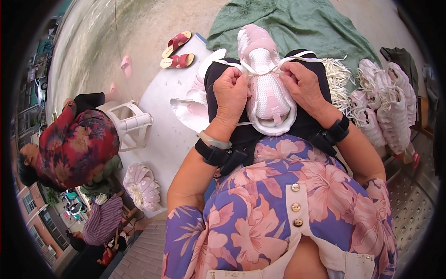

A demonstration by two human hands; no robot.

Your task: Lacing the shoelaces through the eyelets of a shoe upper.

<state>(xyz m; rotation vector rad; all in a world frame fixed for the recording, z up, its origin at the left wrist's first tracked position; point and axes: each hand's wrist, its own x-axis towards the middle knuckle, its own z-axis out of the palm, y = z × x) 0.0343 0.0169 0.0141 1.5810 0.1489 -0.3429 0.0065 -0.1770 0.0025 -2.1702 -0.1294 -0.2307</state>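
A pink and white sneaker [268, 97] lies across my lap, its toe pointing away from me and its heel near my belly. White shoelace [264, 72] crosses the shoe near the tongue, and its ends loop out to both sides. On the shoe's left side, my left hand [231, 94] is closed in a pinch on the lace. My right hand [303, 84] pinches the lace at the right side, fingertips close to the shoe's upper. Just where the lace runs inside each grip is hidden by my fingers.
Loose white laces [338, 80] hang in a bundle right of my knee, beside a pile of pale shoes [384, 104]. More pale shoe parts [143, 187] lie at left. Red sandals [178, 60], green cloth [290, 21] and a white stool [131, 123] surround me. Other people sit at left.
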